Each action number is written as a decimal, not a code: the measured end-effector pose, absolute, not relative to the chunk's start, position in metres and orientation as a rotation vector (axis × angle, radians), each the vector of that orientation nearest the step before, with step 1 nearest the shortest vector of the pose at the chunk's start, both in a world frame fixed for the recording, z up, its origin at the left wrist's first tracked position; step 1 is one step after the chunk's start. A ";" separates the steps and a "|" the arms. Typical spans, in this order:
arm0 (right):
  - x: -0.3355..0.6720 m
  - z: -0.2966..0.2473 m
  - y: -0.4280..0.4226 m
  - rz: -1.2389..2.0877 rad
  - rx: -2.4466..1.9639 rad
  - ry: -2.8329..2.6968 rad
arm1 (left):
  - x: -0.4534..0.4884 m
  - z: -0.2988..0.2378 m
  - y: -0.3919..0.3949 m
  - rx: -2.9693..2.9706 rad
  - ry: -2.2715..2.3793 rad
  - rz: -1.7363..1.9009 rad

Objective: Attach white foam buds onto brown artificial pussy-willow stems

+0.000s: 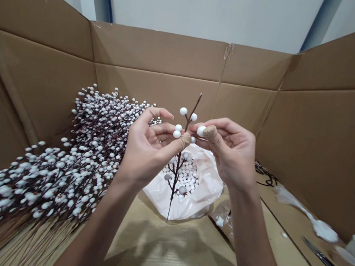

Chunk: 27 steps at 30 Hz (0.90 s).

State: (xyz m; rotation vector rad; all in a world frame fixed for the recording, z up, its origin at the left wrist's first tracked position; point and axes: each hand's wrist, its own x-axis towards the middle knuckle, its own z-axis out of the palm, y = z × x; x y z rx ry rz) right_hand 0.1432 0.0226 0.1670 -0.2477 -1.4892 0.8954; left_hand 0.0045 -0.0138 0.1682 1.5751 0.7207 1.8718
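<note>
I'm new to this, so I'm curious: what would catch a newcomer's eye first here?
Probably the dark twig with white balls at the centre, held nearly upright in the left hand while the right hand pinches a white ball beside it. Next, the big mass of white-tipped stems on the left. Beyond the hands, an open plastic bag of loose balls also stands out.

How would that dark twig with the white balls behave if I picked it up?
The twig would probably feel fairly stiff: it shows no droop above or below where the left hand pinches it. It is likely light for its length, being so slender.
</note>
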 end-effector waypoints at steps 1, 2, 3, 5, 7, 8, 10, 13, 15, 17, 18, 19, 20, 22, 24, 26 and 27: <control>0.143 0.167 0.023 0.895 -0.250 -1.485 | 0.005 0.168 -0.014 1.575 0.727 1.877; 0.142 0.166 0.023 0.891 -0.249 -1.481 | 0.005 0.168 -0.014 1.573 0.733 1.881; 0.142 0.166 0.024 0.887 -0.245 -1.477 | 0.005 0.168 -0.014 1.570 0.737 1.883; 0.141 0.164 0.025 0.874 -0.237 -1.473 | 0.005 0.168 -0.014 1.564 0.737 1.887; 0.140 0.163 0.025 0.857 -0.238 -1.473 | 0.005 0.169 -0.014 1.556 0.737 1.890; 0.139 0.163 0.025 0.846 -0.245 -1.473 | 0.005 0.169 -0.014 1.552 0.740 1.892; 0.138 0.162 0.025 0.826 -0.263 -1.465 | 0.005 0.169 -0.014 1.549 0.747 1.896; 0.137 0.161 0.025 0.828 -0.268 -1.457 | 0.004 0.169 -0.013 1.554 0.755 1.895; 0.137 0.161 0.026 0.846 -0.256 -1.456 | 0.003 0.169 -0.013 1.552 0.752 1.888; 0.137 0.161 0.026 0.859 -0.248 -1.453 | 0.003 0.169 -0.012 1.540 0.742 1.885; 0.137 0.161 0.027 0.862 -0.250 -1.450 | 0.003 0.169 -0.012 1.534 0.739 1.885; 0.137 0.160 0.027 0.863 -0.256 -1.449 | 0.003 0.169 -0.012 1.530 0.739 1.885; 0.137 0.160 0.028 0.862 -0.263 -1.451 | 0.003 0.169 -0.011 1.529 0.742 1.886; 0.137 0.160 0.028 0.863 -0.272 -1.457 | 0.003 0.169 -0.011 1.530 0.754 1.885; 0.137 0.160 0.029 0.864 -0.269 -1.464 | 0.003 0.168 -0.011 1.528 0.765 1.884; 0.137 0.160 0.029 0.862 -0.264 -1.467 | 0.003 0.168 -0.010 1.526 0.766 1.883; 0.137 0.160 0.029 0.859 -0.263 -1.468 | 0.003 0.168 -0.010 1.525 0.764 1.887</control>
